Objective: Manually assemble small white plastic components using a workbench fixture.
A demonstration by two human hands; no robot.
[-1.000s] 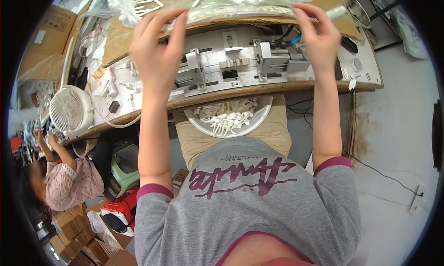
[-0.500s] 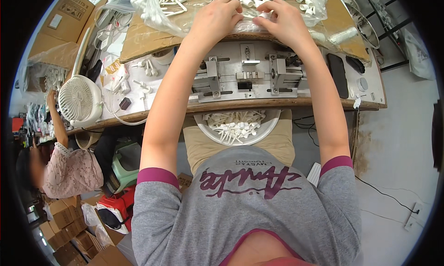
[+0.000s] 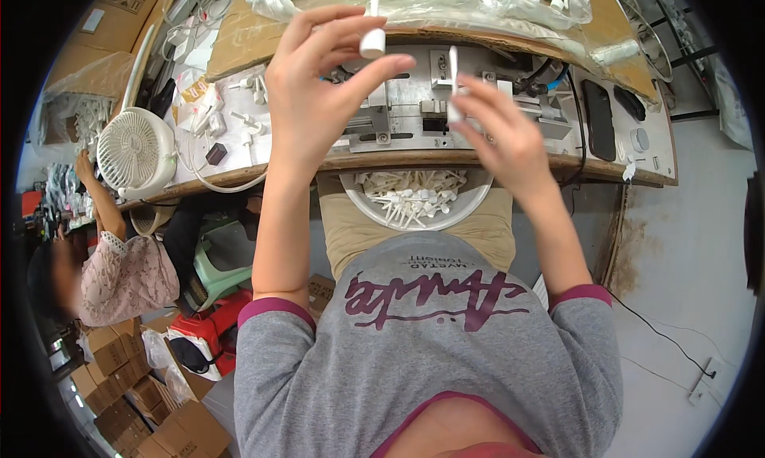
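Observation:
My left hand [image 3: 307, 87] is raised over the left side of the bench, pinching a white plastic part [image 3: 372, 43] with a thin stem and a wide round cap. The stem points away from me, cap end nearest. In my right hand [image 3: 506, 135] is a second, slender white part [image 3: 454, 83], held upright between fingers and thumb, just right of the middle of a metal clamping fixture [image 3: 434, 107]. Between my hands the fixture's central block and slides show; my fingers cover part of its right side. Beyond lies a clear plastic bag [image 3: 430, 15] with loose white parts.
A white bowl [image 3: 370, 215] of similar parts rests on my lap below the bench edge. On the bench are a white fan [image 3: 137, 155] at left and a black phone [image 3: 599, 121] at right. A cardboard sheet [image 3: 231, 51] lies under the bag. Another person [image 3: 131, 275] sits at far left.
Both hands have come back from the bag toward me, each now with a white part. My left hand moved left, my right hand down over the fixture.

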